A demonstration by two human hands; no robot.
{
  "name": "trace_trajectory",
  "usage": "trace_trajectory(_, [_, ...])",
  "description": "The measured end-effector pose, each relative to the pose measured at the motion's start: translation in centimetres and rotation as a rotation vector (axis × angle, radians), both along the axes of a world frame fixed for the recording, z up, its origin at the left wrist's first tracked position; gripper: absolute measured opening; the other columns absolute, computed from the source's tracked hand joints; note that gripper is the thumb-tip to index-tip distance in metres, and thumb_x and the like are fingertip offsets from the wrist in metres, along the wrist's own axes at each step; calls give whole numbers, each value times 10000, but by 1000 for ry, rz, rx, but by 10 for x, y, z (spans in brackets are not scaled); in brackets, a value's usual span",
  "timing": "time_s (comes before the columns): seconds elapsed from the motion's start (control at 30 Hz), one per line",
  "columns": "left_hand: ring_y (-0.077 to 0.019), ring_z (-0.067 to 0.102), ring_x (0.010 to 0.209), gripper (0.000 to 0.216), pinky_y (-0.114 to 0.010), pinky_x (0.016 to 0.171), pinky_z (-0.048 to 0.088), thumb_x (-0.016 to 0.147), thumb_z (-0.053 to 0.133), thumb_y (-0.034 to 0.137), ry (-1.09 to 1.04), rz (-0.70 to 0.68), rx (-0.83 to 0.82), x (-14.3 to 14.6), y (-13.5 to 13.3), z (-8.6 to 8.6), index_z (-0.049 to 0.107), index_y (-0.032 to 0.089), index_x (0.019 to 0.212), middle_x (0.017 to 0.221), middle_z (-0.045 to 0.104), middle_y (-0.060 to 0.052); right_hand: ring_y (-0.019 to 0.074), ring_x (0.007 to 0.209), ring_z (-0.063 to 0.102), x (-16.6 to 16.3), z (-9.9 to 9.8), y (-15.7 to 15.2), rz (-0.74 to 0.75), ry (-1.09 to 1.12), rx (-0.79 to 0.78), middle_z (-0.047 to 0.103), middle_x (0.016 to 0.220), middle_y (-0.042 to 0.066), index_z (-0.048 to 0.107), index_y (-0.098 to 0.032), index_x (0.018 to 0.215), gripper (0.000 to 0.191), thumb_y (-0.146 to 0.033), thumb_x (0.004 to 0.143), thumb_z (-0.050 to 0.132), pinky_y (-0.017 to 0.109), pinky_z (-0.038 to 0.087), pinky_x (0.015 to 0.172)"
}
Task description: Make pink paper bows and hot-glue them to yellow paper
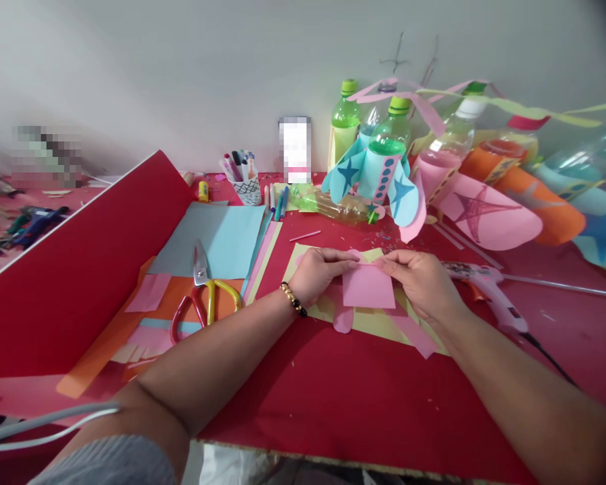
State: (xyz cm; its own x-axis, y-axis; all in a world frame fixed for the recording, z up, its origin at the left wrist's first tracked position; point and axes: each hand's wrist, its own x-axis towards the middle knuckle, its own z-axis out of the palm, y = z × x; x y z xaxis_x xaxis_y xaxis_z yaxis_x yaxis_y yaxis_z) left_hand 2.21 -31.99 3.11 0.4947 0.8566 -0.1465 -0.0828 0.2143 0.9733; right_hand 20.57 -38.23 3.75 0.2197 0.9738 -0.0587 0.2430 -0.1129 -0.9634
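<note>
Both my hands hold a small pink paper piece (367, 286) above a yellow sheet (371, 320) on the red table (343, 397). My left hand (317, 273), with a beaded bracelet on its wrist, pinches the piece's upper left edge. My right hand (420, 281) pinches its upper right edge. More pink paper scraps (415, 335) lie under and beside the piece.
Scissors (202, 293) with red and yellow handles lie on blue, pink and orange paper at the left. A glue gun (487, 288) rests at the right. Decorated plastic bottles (384, 162), a cup of markers (245, 178) and a tilted red board (81, 269) stand around.
</note>
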Motion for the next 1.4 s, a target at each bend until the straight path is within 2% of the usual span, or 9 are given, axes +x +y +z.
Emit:
trace_trajectory(0.43, [-135, 621, 732, 205, -309, 780, 492, 583, 816, 241, -57, 14, -72, 0, -1, 2, 759, 160, 761, 817, 724, -66, 127, 618, 576, -2, 0, 0, 31, 236, -19, 654, 677, 8, 712, -204, 744, 178, -373, 704, 752, 258, 459, 584])
trace_trajectory(1.13, [-124, 606, 714, 196, -299, 770, 485, 569, 817, 229, -54, 40, -92, 1, -2, 4, 755, 160, 742, 775, 713, -50, 142, 678, 621, -4, 0, 1, -3, 247, 23, 708, 749, 14, 736, -225, 754, 127, -304, 661, 772, 284, 505, 668])
trace_trajectory(1.4, [-126, 601, 696, 203, -295, 752, 487, 569, 816, 237, -66, 36, -83, 1, -1, 2, 753, 154, 744, 770, 714, -51, 157, 709, 635, -3, -4, 2, -21, 234, 56, 723, 768, 17, 753, -234, 783, 163, -301, 639, 786, 304, 506, 693])
